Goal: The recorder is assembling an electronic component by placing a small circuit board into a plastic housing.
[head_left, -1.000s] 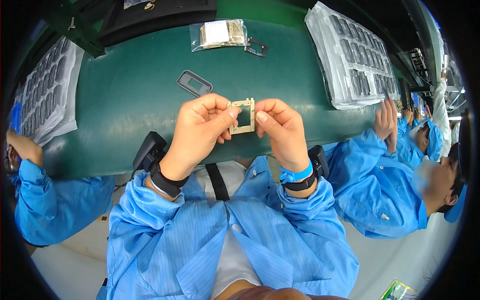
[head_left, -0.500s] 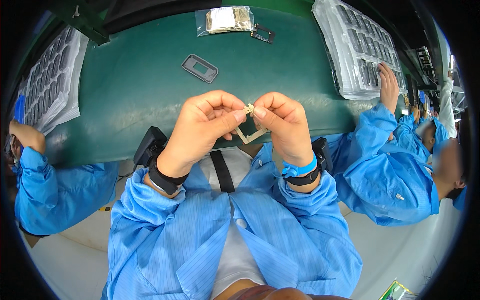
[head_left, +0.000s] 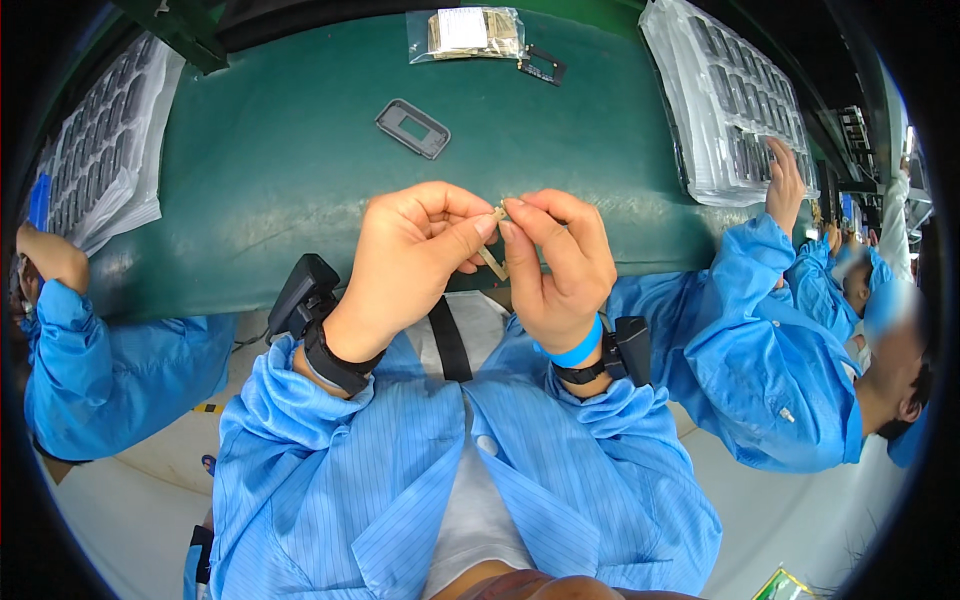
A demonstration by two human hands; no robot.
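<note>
A pale frame (head_left: pixel 493 264) lies at the centre, raised over the near edge of the bench between the two hands. The left hand (head_left: pixel 405 255) pinches it by thumb and fingers. The right hand (head_left: pixel 562 268) sets its fingertips close to the frame's far end, thumb and forefinger slightly parted; whether they grip cannot be told. Half a second earlier two arms of the frame show in a V below the fingers; now only a narrow strip and corner remain visible, and the right fingers have spread. The left hand thus appears to carry the frame, leaving the right free for fine handling at the far end.

The frame is thin, matt and straight-sided. Beyond it, on the smooth green bench (head_left: pixel 290 170), rests a grey shell (head_left: pixel 434 143) with rounded corners and a rectangular opening. Farther off lie a clear, glossy bag (head_left: pixel 508 38) of pale pieces and, just right of it, a flat black part (head_left: pixel 529 68). Translucent, moulded trays of dark, oblong pieces stand left (head_left: pixel 145 185) and right (head_left: pixel 668 60).
</note>
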